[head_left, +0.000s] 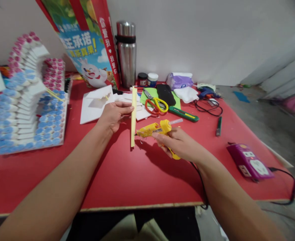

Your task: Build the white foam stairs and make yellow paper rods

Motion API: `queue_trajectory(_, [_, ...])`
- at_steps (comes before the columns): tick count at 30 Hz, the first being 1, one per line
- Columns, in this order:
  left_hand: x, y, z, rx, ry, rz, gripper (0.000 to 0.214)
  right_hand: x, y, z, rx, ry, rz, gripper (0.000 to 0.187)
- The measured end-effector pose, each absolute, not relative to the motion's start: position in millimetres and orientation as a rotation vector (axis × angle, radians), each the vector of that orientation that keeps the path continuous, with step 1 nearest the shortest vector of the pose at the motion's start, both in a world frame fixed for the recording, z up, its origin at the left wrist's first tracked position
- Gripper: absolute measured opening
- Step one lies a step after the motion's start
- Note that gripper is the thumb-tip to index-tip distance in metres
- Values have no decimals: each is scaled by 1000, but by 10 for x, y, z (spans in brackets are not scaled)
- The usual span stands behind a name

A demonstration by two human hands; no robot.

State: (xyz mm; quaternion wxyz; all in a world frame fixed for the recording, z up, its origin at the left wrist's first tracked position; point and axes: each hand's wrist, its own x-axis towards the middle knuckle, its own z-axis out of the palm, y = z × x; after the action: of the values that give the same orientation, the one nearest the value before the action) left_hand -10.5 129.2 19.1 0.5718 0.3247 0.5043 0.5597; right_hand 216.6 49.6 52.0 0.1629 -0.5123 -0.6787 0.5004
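Observation:
Above the middle of the red table, my left hand pinches a long pale-yellow strip between thumb and fingers, holding it upright. My right hand is wrapped round the handle of a yellow glue gun. A clear glue stick pokes out of the gun's back end. The nozzle points left, right beside the lower part of the strip; whether it touches cannot be made out. The gun's black cord runs down over the front table edge.
Left stands a white stepped model with blue and pink tufts. Behind are a printed bag, a steel flask, scissors, a green cutter, a black phone and white card. A purple power box sits right.

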Motion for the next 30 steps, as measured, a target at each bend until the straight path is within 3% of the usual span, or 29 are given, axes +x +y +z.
queue_trajectory(13, [-114, 1291, 191, 774, 1181, 1326, 18, 2270, 540, 535, -1427, -1924, 1298, 60])
queue_trajectory(30, [-111, 1292, 188, 761, 1162, 1341, 21, 2179, 491, 476, -1421, -1897, 1408, 57])
